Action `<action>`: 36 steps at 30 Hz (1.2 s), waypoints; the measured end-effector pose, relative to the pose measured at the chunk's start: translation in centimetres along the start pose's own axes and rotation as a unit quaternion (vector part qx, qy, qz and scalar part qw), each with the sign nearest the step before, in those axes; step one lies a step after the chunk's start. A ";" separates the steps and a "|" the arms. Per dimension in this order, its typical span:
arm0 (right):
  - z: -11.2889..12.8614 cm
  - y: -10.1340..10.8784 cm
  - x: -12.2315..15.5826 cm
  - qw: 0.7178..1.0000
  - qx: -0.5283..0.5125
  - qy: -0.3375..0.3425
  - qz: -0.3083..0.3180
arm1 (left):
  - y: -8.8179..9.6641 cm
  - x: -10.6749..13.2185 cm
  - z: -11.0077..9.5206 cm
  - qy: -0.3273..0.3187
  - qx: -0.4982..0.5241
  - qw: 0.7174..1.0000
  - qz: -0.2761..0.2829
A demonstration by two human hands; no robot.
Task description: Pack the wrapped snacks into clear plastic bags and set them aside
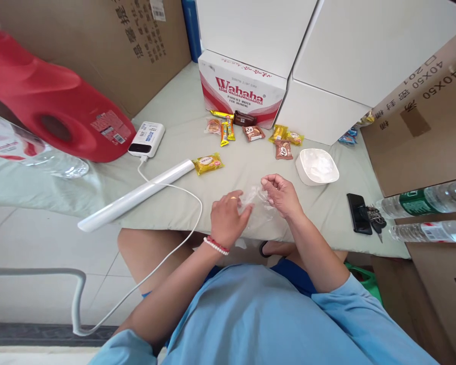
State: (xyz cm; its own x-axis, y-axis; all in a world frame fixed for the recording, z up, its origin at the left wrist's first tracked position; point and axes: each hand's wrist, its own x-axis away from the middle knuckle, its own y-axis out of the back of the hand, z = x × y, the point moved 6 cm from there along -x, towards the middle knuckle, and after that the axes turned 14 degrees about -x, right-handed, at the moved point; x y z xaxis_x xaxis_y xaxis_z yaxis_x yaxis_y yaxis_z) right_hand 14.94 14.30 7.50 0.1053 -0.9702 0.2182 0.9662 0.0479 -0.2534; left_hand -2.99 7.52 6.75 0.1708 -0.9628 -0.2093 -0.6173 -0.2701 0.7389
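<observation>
A crinkled clear plastic bag (258, 208) is between my hands at the table's near edge. My right hand (283, 196) pinches its right side between thumb and fingers. On the left side of the bag, my left hand (230, 218) has its thumb apart from the bent fingers, and film shows in the gap. Right of my right hand stands a white square bowl (306, 172) with clear plastic inside. A yellow-wrapped snack (208, 163) lies beyond my left hand. Farther back are brown-wrapped snacks (283, 150) and several small yellow packets (224, 134).
A white tube lamp (136, 195) and its cable (201, 208) lie at left, near a power bank (147, 139) and a red jug (71, 106). A Wahaha box (239, 94) and white boxes (322, 111) stand behind. Phone (359, 213), keys and water bottles (425, 200) are at right.
</observation>
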 end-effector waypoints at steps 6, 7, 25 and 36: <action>2.2 1.3 1.3 0.971 0.214 0.018 0.101 | 0.1 -3.7 2.3 0.041 0.018 0.999 0.019; 2.5 1.9 1.2 0.966 0.239 0.028 0.095 | 0.4 -4.1 2.7 0.039 0.023 0.999 0.015; 1.7 7.1 2.3 0.994 0.095 0.005 -0.057 | -3.0 -3.0 5.3 0.141 0.150 0.977 0.060; 0.4 9.6 2.9 0.982 -0.116 0.006 -0.146 | -6.6 -5.3 4.4 0.205 0.391 0.895 0.064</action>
State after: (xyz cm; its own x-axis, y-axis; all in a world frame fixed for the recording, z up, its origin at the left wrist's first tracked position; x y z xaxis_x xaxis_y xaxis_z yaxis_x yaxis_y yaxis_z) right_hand 24.58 12.00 6.13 -0.1731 -0.9369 0.3036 0.8746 -0.2880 -0.3901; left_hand -3.16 14.45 0.14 0.2278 -0.9493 0.2169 -0.9735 -0.2264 0.0314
